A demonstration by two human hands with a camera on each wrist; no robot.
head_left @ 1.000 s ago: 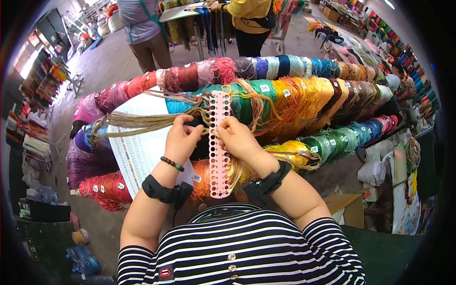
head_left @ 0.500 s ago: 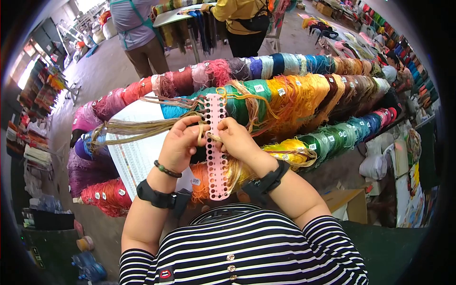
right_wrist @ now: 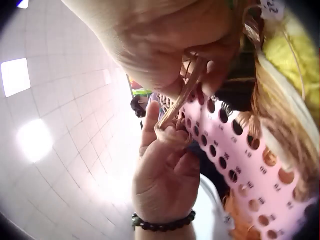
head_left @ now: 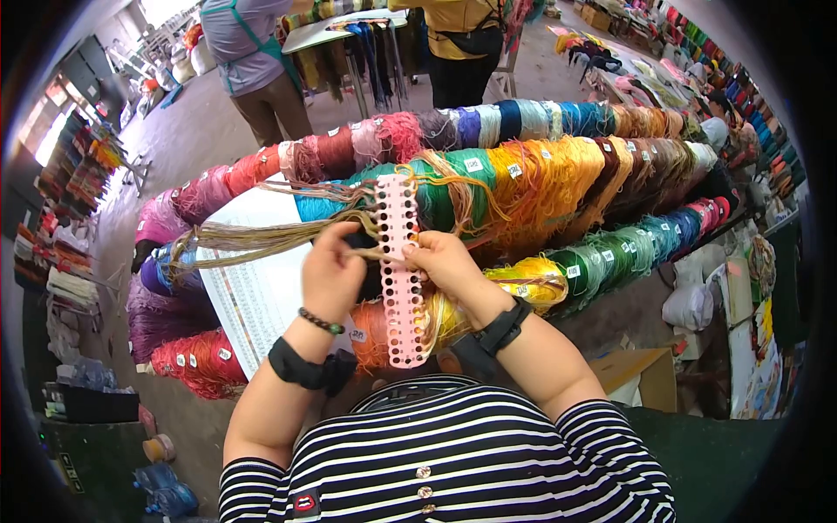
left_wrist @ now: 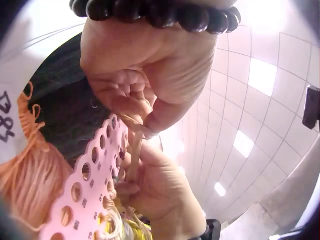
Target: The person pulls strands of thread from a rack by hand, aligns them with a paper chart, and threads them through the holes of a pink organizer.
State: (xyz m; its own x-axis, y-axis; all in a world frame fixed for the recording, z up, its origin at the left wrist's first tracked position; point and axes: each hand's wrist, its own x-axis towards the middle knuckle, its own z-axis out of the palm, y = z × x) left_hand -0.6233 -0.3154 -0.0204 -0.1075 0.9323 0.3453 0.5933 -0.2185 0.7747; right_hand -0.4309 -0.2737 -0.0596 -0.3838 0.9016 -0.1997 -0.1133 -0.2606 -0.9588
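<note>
A long pink thread card (head_left: 403, 327) with numbered holes along both edges stands upright between the two hands. A tan embroidery thread strand (left_wrist: 134, 155) stretches from one hand to the other across the card. My left hand (head_left: 329, 272), at the card's left side, pinches one end; in the right wrist view the strand (right_wrist: 182, 97) bends round its fingers. My right hand (head_left: 446, 264) pinches the other end at the card's right edge. Olive-brown threads (head_left: 261, 237) hang from holes higher on the left, and paler threads (head_left: 443, 318) trail from the lower right edge.
Rows of thick, colourful thread bundles with number tags, such as an orange-yellow bundle (head_left: 549, 179), lie below and beyond the hands. A printed chart sheet (head_left: 235, 301) lies to the left. Two people (head_left: 253, 65) stand at a table (head_left: 323, 33) behind.
The left hand first drew the strand into a loop near the card, then turned over, its back now upward. The right hand stays at the card's edge.
</note>
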